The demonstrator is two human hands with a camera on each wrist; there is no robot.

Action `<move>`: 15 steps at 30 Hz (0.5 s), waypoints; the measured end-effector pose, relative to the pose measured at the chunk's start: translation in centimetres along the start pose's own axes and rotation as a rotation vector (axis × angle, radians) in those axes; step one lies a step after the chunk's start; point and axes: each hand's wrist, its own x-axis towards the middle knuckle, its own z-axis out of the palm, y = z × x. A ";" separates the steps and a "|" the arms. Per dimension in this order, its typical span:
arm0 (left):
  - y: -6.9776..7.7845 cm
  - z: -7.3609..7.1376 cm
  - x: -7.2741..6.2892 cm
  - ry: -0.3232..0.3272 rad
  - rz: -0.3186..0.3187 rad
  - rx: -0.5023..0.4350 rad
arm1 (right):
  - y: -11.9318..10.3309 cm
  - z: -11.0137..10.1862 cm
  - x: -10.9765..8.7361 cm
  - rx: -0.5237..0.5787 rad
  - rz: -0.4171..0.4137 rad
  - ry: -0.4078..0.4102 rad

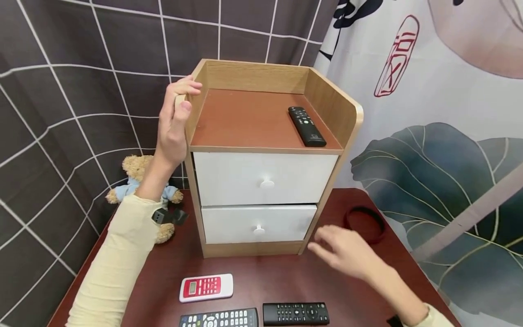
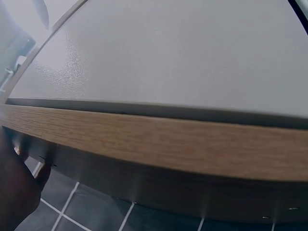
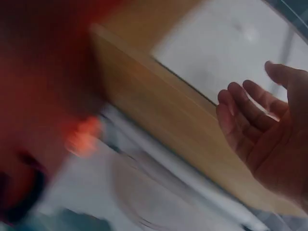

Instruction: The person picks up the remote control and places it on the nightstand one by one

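A small wooden cabinet (image 1: 252, 250) with two white drawers stands on the dark red table. Its upper drawer (image 1: 229, 179) and lower drawer (image 1: 233, 225) each have a white knob and sit pushed in. My left hand (image 1: 173, 127) grips the top of the cabinet's left side panel (image 2: 159, 142), thumb and fingers on either side of its edge. Beside the lower right corner of the cabinet, my right hand (image 1: 347, 250) hovers with relaxed, slightly bent fingers (image 3: 255, 113), holding nothing. A black remote control (image 1: 306, 127) lies on the cabinet's brown top, toward the right.
A white and red calculator-like device (image 1: 206, 287), a grey-buttoned remote (image 1: 220, 319) and a black remote (image 1: 296, 313) lie in front of the cabinet. Left of it sits a teddy bear (image 1: 136, 168) in blue. A dark ring-shaped band (image 1: 377, 218) lies at right. Curtains (image 1: 122, 41) hang behind.
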 end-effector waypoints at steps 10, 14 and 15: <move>0.1 0.1 -0.1 0.002 -0.001 0.017 | -0.1 8.1 -7.5 0.123 -0.146 -0.176; 0.0 0.4 0.0 -0.005 -0.004 0.008 | 0.7 9.4 -10.1 0.114 -0.183 -0.316; 0.0 0.5 0.0 -0.005 -0.004 0.007 | 0.8 9.7 -10.7 0.101 -0.205 -0.334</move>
